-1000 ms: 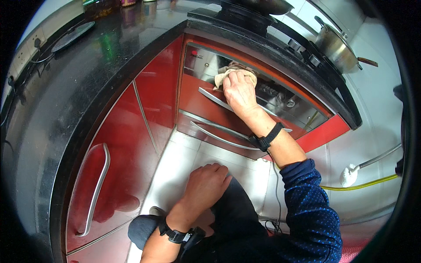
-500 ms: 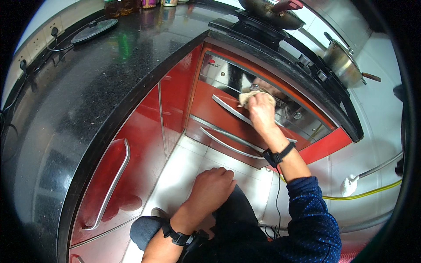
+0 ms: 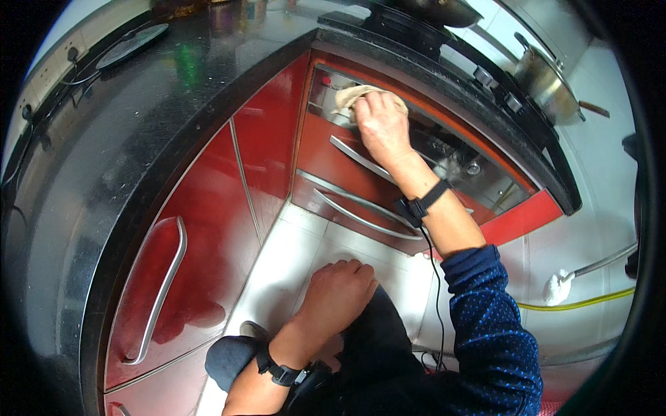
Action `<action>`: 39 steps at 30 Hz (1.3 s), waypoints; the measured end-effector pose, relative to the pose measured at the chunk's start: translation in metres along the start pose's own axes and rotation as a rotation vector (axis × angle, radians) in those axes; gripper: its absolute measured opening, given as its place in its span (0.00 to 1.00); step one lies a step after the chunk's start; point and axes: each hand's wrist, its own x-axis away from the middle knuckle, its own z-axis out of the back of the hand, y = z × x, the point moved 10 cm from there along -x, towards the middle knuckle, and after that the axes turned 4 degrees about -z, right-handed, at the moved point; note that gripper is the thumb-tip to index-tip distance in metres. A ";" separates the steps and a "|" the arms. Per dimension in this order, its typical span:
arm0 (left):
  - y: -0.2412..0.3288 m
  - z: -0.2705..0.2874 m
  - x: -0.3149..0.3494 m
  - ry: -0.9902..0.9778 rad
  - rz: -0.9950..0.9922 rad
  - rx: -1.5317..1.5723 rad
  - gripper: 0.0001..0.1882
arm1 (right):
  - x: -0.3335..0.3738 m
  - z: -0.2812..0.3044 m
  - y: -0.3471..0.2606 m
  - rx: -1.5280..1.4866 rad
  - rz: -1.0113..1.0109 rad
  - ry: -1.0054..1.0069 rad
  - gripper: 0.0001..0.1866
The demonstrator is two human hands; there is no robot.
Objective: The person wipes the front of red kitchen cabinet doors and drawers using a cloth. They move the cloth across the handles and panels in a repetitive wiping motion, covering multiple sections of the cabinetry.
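My right hand (image 3: 381, 128) is closed on a cream cloth (image 3: 350, 97), its fingers pressing it to the shiny steel strip (image 3: 444, 149) at the top of the red cabinet under the stove. The cloth covers part of the strip's left end. Just below the hand runs a curved silver handle (image 3: 357, 157) on a red drawer front. My left hand (image 3: 338, 295) is curled shut by my knee, knuckles up; its palm side is hidden, and nothing shows in it. Both wrists wear black straps.
A black countertop (image 3: 173, 104) bends around the corner, with a pan lid (image 3: 132, 47) on it. The stove bears a dark pan (image 3: 440, 10) and a steel pot (image 3: 544, 83). A red cabinet door (image 3: 201, 243) stands at left. A white-headed brush (image 3: 558, 286) and a yellow hose (image 3: 590, 301) are at right.
My right hand and the cloth have slid left and up along the steel strip, uncovering its middle. The view has shifted slightly. My left hand stays by the knee.
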 end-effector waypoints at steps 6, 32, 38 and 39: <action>-0.001 0.007 0.003 -0.021 0.017 -0.034 0.09 | 0.035 -0.020 -0.008 -0.065 0.006 -0.391 0.08; -0.004 0.006 0.010 -0.008 0.051 0.011 0.10 | 0.024 -0.015 -0.003 0.000 -0.145 -0.344 0.09; -0.007 0.005 0.000 -0.040 0.099 -0.019 0.10 | -0.001 -0.002 -0.011 0.052 0.064 -0.038 0.11; -0.005 0.005 -0.002 -0.020 0.091 0.000 0.10 | 0.007 -0.015 -0.006 0.007 0.017 -0.090 0.11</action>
